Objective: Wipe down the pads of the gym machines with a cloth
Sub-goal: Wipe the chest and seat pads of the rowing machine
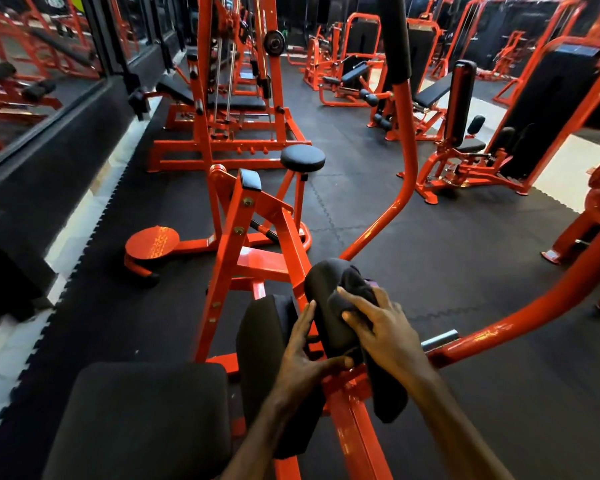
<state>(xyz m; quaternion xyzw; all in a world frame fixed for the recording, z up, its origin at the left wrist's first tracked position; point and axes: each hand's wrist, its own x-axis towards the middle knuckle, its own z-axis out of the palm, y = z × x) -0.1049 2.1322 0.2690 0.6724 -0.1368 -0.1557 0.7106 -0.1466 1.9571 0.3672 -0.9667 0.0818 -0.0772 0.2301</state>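
— Two hands on one machine: what is each doing?

— The right hand [381,327] presses a dark cloth [352,299] against the right pad [326,289], fingers curled over the bunched top of it. A long tail of the cloth hangs down past the red frame [352,441] below the wrist. The left hand [305,355] has its fingers curled round the near edge of that same pad, thumb tucked under at the lower end, steadying it.

— And the other pads?

— A left pad [264,327] stands just beside, across the central red bar, and a wide seat cushion [146,420] sits at the near left. Further off there is a round stool top [302,158]. None of those has a hand on it.

— How will the cloth behave?

— Soft and limp, I'd judge; it folds and drapes under its own weight, so it should be held bunched in the palm, as it is, or the tail will drag on the frame. It looks light.

— The pad itself?

— Firm foam under a smooth cover, probably. It may swivel on its mount, which would explain the bracing hand. Best hold is the edge, not the face being wiped.
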